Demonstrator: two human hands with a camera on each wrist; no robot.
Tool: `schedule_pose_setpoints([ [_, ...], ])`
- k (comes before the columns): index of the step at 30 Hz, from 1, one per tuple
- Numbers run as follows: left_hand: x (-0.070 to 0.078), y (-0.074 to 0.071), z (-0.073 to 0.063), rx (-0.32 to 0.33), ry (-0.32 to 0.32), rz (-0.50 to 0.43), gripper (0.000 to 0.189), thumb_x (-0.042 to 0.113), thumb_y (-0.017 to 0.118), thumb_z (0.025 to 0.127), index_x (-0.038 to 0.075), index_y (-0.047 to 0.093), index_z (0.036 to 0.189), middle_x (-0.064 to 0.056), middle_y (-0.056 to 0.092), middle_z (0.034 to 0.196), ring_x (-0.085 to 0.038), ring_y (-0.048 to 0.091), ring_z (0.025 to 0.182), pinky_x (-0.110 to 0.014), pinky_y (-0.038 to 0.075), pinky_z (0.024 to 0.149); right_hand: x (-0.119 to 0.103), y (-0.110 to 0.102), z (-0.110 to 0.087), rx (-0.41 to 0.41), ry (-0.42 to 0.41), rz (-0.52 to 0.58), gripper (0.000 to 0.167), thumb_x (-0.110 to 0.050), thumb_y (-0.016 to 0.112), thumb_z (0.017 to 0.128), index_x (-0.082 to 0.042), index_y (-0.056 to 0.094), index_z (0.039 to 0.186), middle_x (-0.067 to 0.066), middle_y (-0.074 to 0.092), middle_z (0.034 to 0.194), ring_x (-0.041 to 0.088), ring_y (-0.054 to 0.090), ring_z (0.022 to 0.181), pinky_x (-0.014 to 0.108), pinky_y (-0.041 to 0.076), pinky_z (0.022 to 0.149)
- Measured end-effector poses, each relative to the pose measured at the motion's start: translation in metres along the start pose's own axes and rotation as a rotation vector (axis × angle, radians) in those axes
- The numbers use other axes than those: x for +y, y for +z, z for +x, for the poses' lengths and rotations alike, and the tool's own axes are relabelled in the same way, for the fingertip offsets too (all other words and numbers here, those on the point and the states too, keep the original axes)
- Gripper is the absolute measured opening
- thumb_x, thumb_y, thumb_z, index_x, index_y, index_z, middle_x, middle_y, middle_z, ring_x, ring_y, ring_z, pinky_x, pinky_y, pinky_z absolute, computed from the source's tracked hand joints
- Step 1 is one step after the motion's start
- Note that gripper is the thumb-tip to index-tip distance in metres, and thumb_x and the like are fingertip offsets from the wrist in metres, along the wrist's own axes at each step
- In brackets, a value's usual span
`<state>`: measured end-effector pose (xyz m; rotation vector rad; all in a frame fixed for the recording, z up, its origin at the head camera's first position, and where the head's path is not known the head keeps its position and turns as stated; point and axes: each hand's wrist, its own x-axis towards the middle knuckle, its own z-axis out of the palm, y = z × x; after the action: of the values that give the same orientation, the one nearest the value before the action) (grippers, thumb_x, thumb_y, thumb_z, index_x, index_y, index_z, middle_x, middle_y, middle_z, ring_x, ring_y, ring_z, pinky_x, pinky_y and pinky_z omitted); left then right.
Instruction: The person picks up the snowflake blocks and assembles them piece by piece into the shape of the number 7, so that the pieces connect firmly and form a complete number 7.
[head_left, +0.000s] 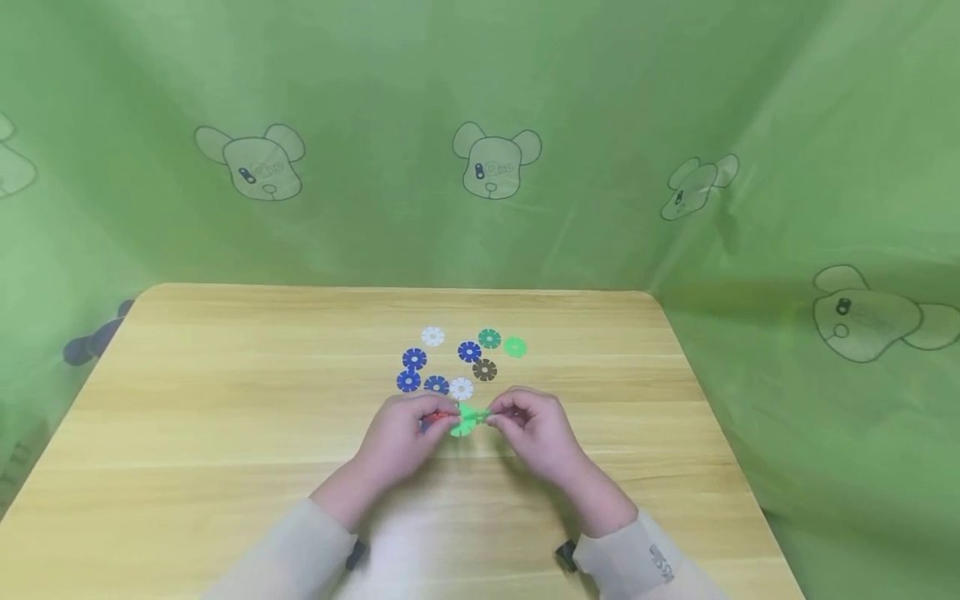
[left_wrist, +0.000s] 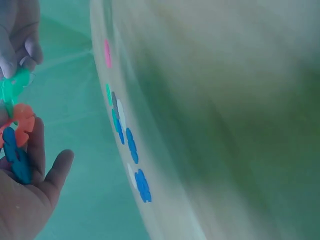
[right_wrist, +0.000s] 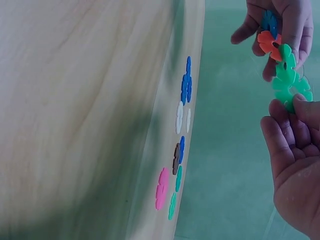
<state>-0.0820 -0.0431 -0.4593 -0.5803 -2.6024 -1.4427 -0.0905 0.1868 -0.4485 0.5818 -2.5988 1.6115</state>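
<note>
Over the table, both hands hold a small chain of notched plastic discs. My left hand (head_left: pixel 397 433) grips the part with the blue disc (right_wrist: pixel 269 22), the orange disc (right_wrist: pixel 269 45) and a green disc (right_wrist: pixel 286 66), which are slotted together. With thumb and fingertips, my right hand (head_left: pixel 546 435) pinches a second green disc (right_wrist: pixel 294 93) by its edge. The two green discs meet at an angle between the hands. In the head view, fingers cover most of the orange and blue discs.
Loose discs lie flat beyond the hands: several blue ones (head_left: pixel 414 359), two white (head_left: pixel 432 337), a brown (head_left: pixel 484 370), a dark green (head_left: pixel 490 338) and a light green (head_left: pixel 515 347). A pink disc (right_wrist: pixel 161 189) shows in the wrist views. Green curtain (head_left: pixel 375 233) surrounds the wooden table (head_left: pixel 225 400).
</note>
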Motion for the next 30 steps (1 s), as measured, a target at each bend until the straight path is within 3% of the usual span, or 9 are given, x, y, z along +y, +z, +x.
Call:
schedule_pose_setpoints([
  [3,0.003,0.002,0.004,-0.005,0.029,0.037,0.011,0.013,0.083,0.092,0.012,0.081,0.103,-0.003,0.079,0.114,-0.022,0.074,0.109,-0.044,0.057,0.103,-0.001,0.000,0.000,0.021,-0.002,-0.007,0.016,0.012,0.078,0.087,-0.002,0.075,0.094,0.013,0.075,0.089,0.032,0.071,0.075,0.025,0.063,0.069],
  [9,0.006,0.006,0.008,-0.039,0.064,0.092,0.015,0.017,0.083,0.091,0.010,0.081,0.105,-0.004,0.077,0.120,-0.026,0.072,0.115,-0.049,0.053,0.109,-0.002,0.004,0.000,0.023,-0.051,0.010,0.015,0.013,0.078,0.086,0.000,0.075,0.093,0.014,0.075,0.089,0.032,0.072,0.074,0.025,0.064,0.068],
  [15,0.008,0.006,0.008,-0.066,0.047,0.116,0.016,0.018,0.081,0.094,0.009,0.081,0.107,-0.005,0.077,0.119,-0.027,0.071,0.116,-0.050,0.052,0.110,0.001,0.001,0.000,0.006,-0.066,-0.046,0.017,0.010,0.081,0.085,-0.001,0.075,0.096,0.009,0.076,0.092,0.019,0.074,0.080,0.026,0.064,0.074],
  [21,0.004,0.004,0.005,-0.069,-0.001,0.129,0.016,0.017,0.078,0.096,0.008,0.080,0.109,-0.006,0.077,0.120,-0.029,0.071,0.116,-0.051,0.053,0.109,0.011,-0.020,0.007,0.056,-0.120,-0.217,0.022,0.005,0.086,0.083,0.000,0.076,0.102,0.009,0.077,0.095,0.021,0.075,0.085,0.029,0.064,0.080],
  [26,0.000,0.005,0.004,-0.068,-0.005,0.128,0.015,0.017,0.078,0.096,0.008,0.080,0.108,-0.005,0.077,0.119,-0.028,0.072,0.115,-0.053,0.051,0.111,0.022,-0.036,0.013,0.088,-0.050,-0.387,0.023,-0.001,0.086,0.086,0.003,0.076,0.106,0.010,0.077,0.095,0.023,0.074,0.086,0.035,0.065,0.081],
  [30,-0.001,0.007,0.004,-0.059,-0.002,0.136,0.014,0.018,0.079,0.095,0.011,0.080,0.107,-0.004,0.078,0.119,-0.026,0.072,0.115,-0.057,0.047,0.112,0.029,-0.042,0.016,0.092,-0.018,-0.456,0.023,-0.004,0.086,0.087,0.003,0.076,0.107,0.010,0.076,0.094,0.023,0.073,0.086,0.038,0.065,0.082],
])
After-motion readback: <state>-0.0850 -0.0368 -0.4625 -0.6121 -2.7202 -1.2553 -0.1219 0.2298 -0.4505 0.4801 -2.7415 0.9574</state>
